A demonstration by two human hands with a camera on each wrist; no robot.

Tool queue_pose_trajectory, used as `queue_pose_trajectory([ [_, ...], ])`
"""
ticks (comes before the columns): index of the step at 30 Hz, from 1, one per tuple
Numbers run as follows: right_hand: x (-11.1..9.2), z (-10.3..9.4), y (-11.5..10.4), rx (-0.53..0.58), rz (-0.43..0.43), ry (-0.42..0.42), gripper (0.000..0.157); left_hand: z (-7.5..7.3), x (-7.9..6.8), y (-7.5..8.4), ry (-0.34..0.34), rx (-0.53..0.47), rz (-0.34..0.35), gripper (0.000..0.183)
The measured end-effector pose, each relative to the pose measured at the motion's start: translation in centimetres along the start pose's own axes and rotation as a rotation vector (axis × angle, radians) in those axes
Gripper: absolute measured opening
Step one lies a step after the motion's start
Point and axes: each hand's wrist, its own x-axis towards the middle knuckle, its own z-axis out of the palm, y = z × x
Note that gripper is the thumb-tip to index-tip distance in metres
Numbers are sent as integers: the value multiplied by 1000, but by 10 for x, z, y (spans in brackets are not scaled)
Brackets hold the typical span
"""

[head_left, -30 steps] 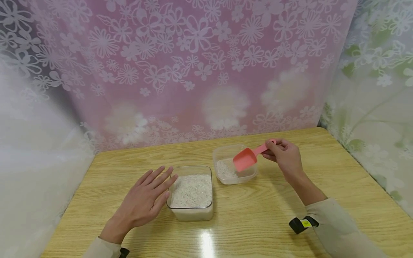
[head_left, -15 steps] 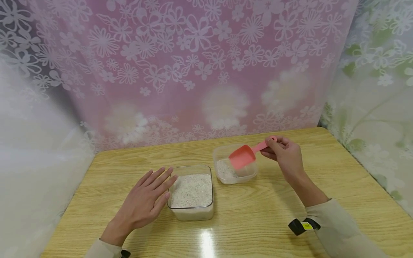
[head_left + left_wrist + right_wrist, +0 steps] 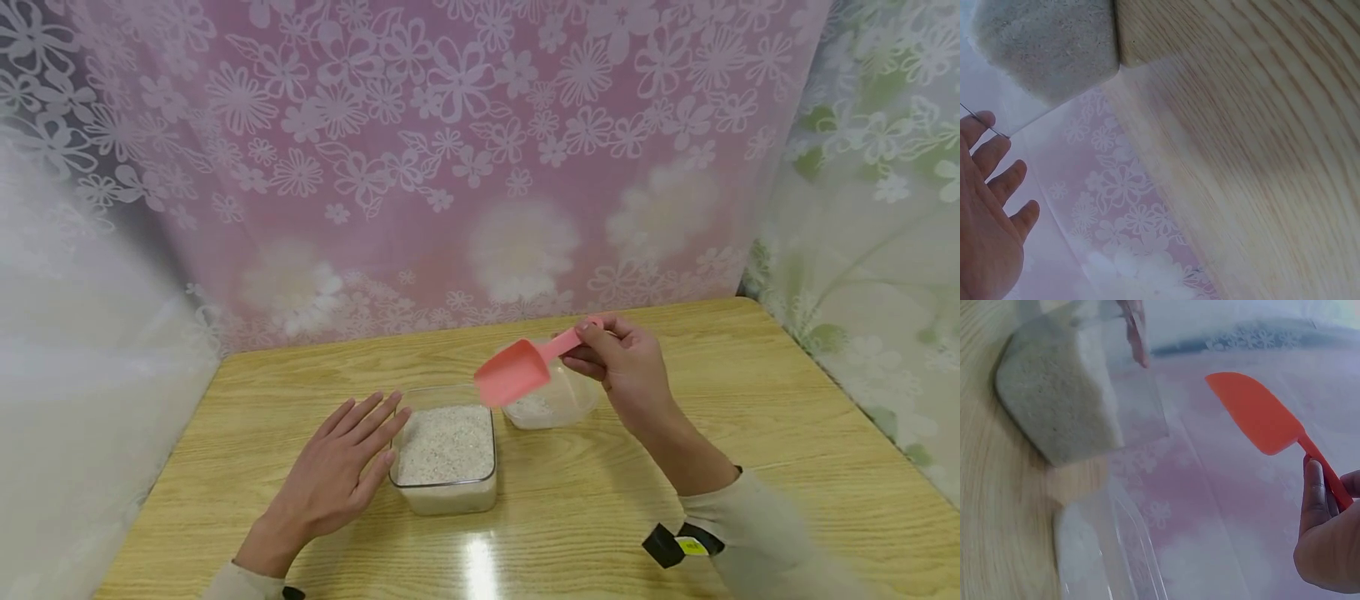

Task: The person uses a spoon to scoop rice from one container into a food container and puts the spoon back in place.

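Scoop (image 3: 516, 375) sits pinched in right grip (image 3: 627, 367), left grip (image 3: 337, 468) released, yellow label (image 3: 692, 547) unreadably small

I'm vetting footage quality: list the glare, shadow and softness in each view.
Head: a bright glare streak on the table, in front of the box; left wrist: hazy overall, with a soft, dim shadow across the wood grain; right wrist: pale and washed out, the tub soft-edged, the scoop crisper.

White glare streaks the glossy, yellow wood-grain table (image 3: 570, 533) under bright light, with soft shadows. Both wrist views look hazy.
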Motion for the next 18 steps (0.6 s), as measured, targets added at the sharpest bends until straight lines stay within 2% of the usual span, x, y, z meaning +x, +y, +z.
queue_pose_trajectory([
  [4, -2, 17, 12, -127, 14, -24, 19, 0, 0, 1, 2, 1, -2, 50],
  [6, -4, 25, 17, -198, -9, -47, 21, 0, 0, 1, -2, 1, -3, 50],
  [13, -15, 49, 29, -499, -184, -146, 11, 0, -1, 1, -4, 11, -6, 50],
  [15, -17, 52, 33, -551, -218, -156, 9, 0, 0, 0, -3, 10, -7, 50],
  [18, -17, 54, 37, -567, -217, -163, 9, -1, 0, 1, -6, 2, -10, 49],
])
